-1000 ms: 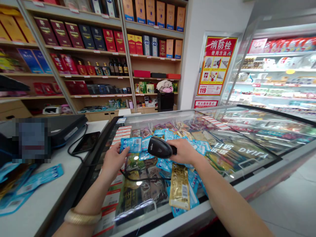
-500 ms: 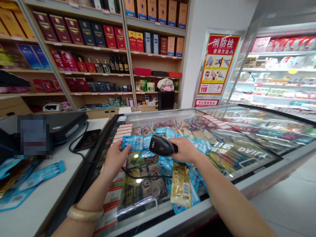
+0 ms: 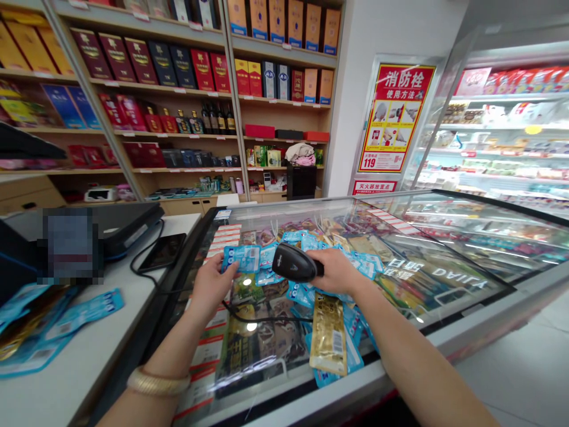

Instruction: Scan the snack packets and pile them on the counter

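Between the thumb and fingers of my left hand (image 3: 216, 279) is a small blue packet (image 3: 242, 259), its printed face turned up. My right hand (image 3: 335, 271) is wrapped round the handle of a black barcode scanner (image 3: 293, 263), whose head points left toward that packet. The scanner's cable (image 3: 267, 320) runs left across the glass lid. Under and around my right hand lies a loose pile of blue packets (image 3: 302, 293). A gold packet (image 3: 328, 335) with a barcode rests on top, nearest me.
The pile lies on a glass-topped chest freezer (image 3: 400, 323). At left, a white counter (image 3: 100, 341) bears more blue packets (image 3: 86, 314), a phone (image 3: 162, 252) and a black machine (image 3: 133, 222). Shelves of boxed goods (image 3: 178, 89) stand behind; a lit display fridge (image 3: 502, 130) is at right.
The whole view has shifted slightly to the right and down. My hands, the blue packet and the scanner keep nearly the same places relative to each other.
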`<state>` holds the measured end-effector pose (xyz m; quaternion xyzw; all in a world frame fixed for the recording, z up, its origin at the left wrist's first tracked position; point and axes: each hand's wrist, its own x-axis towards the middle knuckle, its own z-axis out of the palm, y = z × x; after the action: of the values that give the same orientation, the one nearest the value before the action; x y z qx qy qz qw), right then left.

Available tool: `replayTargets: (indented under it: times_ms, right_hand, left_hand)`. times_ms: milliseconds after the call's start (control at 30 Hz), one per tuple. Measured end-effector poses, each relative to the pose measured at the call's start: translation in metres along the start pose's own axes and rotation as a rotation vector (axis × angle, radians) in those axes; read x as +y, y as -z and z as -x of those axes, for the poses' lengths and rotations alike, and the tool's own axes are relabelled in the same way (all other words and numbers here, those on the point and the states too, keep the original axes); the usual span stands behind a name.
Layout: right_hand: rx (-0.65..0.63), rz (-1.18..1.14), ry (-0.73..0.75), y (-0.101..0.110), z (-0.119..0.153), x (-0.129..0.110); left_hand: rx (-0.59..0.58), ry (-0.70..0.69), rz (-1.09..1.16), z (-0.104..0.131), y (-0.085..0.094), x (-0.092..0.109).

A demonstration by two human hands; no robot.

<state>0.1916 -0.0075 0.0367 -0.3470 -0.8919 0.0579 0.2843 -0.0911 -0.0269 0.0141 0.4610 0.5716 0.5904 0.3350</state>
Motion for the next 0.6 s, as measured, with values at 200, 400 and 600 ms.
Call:
replayTargets:
  times_ms: [200, 400, 600]
  right_hand:
    - [0.069, -0.032, 0.012, -0.002, 0.003, 0.008]
    - [0.095, -0.035, 0.028, -0.002, 0.005, 0.013]
    - [0.107, -0.037, 0.022, -0.005, 0.005, 0.013]
  left_hand:
    - [0.237, 0.076, 0.359, -0.001, 0.009, 0.022]
    - [0.483, 0.229, 0.676, -0.007, 0.065, 0.053]
    - [0.579, 0.389, 0.811, -0.008, 0.141, 0.028]
